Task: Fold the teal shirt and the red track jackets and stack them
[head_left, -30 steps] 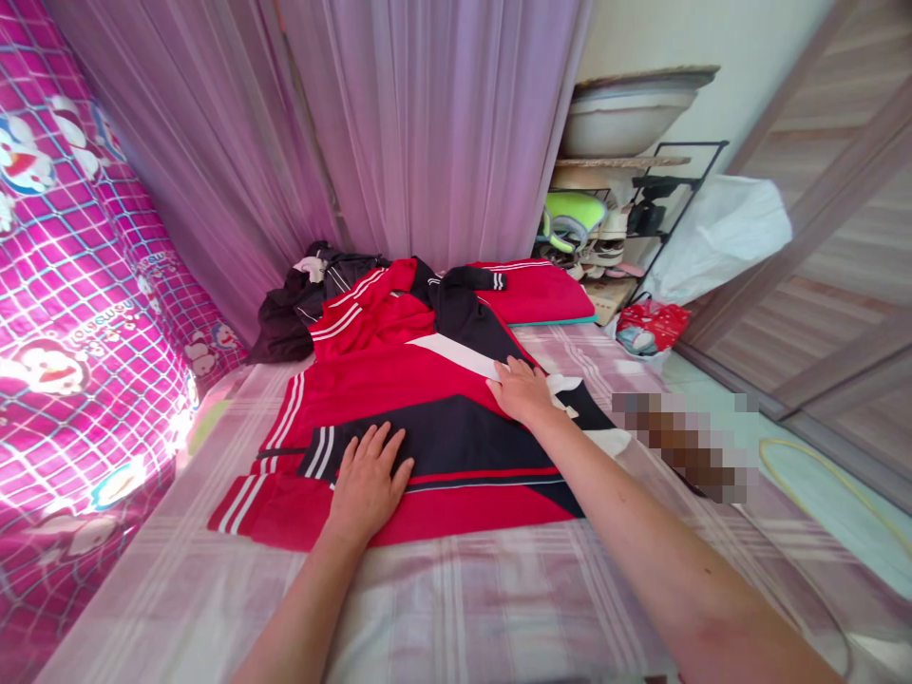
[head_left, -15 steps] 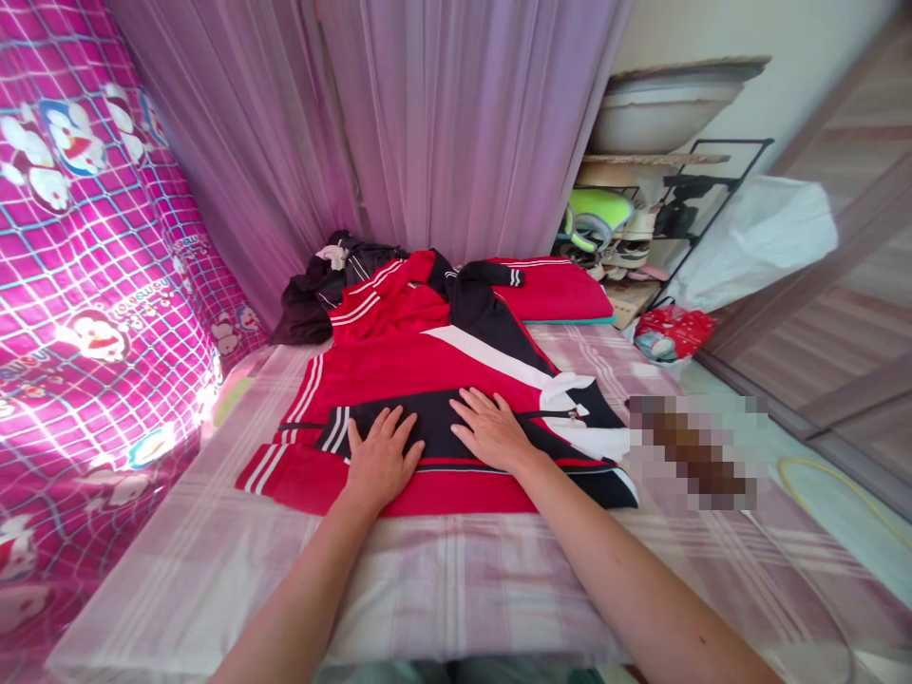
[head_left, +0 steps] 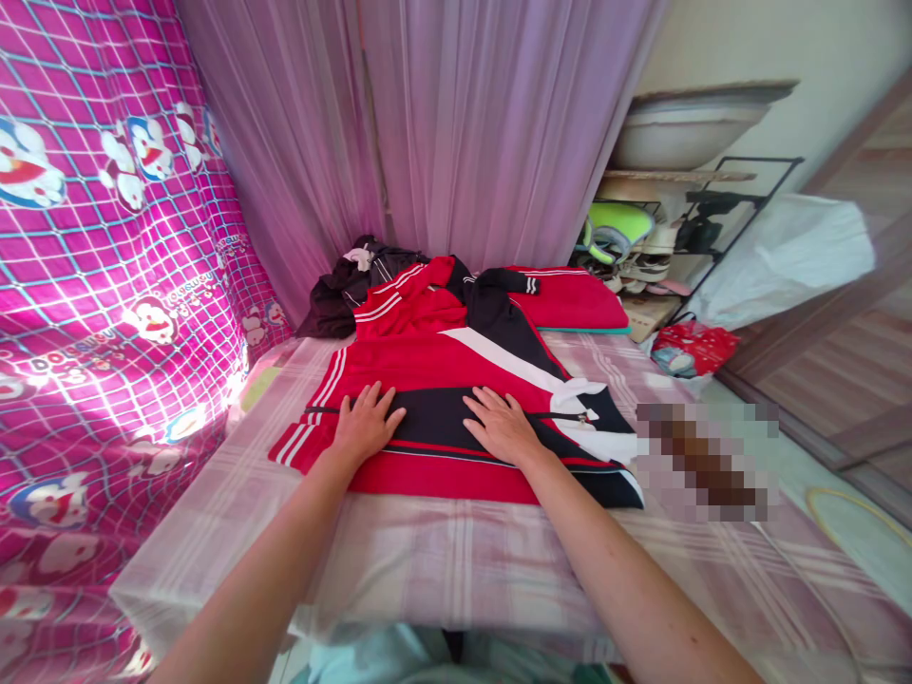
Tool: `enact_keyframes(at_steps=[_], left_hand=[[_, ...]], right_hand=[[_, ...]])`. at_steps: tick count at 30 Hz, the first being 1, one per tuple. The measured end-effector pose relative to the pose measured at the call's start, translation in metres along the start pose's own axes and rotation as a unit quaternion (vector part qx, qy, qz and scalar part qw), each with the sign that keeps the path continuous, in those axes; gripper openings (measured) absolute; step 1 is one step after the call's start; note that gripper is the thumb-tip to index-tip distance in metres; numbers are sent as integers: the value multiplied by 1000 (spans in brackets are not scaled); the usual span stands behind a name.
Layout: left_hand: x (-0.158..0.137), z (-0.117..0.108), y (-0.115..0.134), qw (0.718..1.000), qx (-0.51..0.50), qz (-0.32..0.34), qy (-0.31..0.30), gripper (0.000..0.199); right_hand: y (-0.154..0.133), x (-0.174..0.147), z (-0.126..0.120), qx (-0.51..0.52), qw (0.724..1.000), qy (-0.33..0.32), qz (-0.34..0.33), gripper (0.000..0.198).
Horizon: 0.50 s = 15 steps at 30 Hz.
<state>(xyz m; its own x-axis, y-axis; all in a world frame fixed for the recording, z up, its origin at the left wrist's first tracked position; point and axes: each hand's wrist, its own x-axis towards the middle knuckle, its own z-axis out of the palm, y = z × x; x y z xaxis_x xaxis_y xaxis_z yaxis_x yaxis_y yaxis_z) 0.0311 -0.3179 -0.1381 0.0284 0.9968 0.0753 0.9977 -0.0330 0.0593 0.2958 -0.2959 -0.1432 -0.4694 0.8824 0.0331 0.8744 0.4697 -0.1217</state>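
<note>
A red, black and white zip-up track jacket (head_left: 442, 475) lies spread on the table, its white collar to the right and its striped hem to the left. My left hand (head_left: 367, 425) rests flat on the black sleeve folded over the jacket front, fingers spread, covering the striped cuff end. On the same sleeve, farther right, my right hand (head_left: 503, 427) lies flat with its fingers apart. The far sleeve (head_left: 509, 281) reaches back across the table, ending in a striped black cuff.
A checked cloth covers the table (head_left: 456, 560). Behind the jacket are a crumpled red garment (head_left: 413, 309), a dark clothes heap (head_left: 332, 299) and a folded red stack (head_left: 577, 299). A blurred-out item (head_left: 705, 461) with a cord lies at right. A shoe rack (head_left: 662, 237) stands beyond.
My left hand has slid outward along the sleeve to its cuff end. My right hand stays nearly in place on the sleeve. The camera view has shifted slightly left.
</note>
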Motion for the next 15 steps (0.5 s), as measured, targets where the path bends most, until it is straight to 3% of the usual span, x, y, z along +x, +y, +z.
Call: enact_keyframes(at_steps=[5,9,15], left_hand=[[1,7,-31,1000,-25,-14,-10,64],[0,7,-24,999,-39,-38,-2,61],[6,-2,-21,997,-48,-56,-39,61]], right_hand=[[1,0,2,5,1000,6,-2,56],[2,0,4,11,1000,12,0,54],[3,0,3,17,1000,13,2,53]])
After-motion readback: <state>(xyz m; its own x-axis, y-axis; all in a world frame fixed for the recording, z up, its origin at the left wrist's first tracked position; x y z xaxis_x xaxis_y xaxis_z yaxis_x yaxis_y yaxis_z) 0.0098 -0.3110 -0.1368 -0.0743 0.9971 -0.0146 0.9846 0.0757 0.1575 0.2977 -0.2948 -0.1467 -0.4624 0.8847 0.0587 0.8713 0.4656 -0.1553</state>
